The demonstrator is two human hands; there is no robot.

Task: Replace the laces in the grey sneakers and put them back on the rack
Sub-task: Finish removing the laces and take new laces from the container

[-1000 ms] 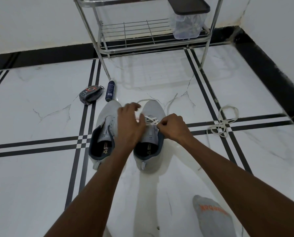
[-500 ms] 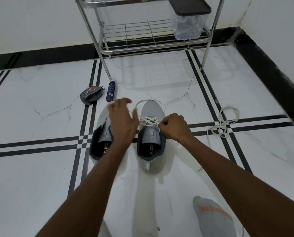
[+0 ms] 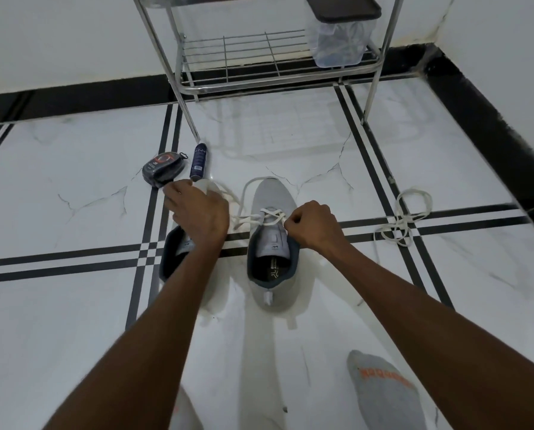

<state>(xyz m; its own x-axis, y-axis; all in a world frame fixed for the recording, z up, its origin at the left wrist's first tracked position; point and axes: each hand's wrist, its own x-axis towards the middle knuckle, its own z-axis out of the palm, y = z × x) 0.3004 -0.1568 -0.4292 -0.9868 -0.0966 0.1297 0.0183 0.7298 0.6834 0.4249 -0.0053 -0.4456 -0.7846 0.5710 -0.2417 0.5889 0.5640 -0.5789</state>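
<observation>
Lacing under way on a tiled floor, rack still waiting

The left hand (image 3: 199, 214) has swung out to the left over the left sneaker (image 3: 178, 256), drawing the white lace (image 3: 244, 218) taut; whether its fingers pinch the lace cannot be told. The right hand (image 3: 313, 225) stays curled, pinching the lace at the right sneaker (image 3: 271, 243) eyelets. Only the lowest crossings look threaded; a second lace (image 3: 403, 218) lies nearby, and the rack (image 3: 278, 72) stands beyond.

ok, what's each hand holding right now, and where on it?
Right hand pinches the white lace beside the right sneaker's eyelets. Left hand lies over the left sneaker; whether it grips the lace cannot be told.
</observation>
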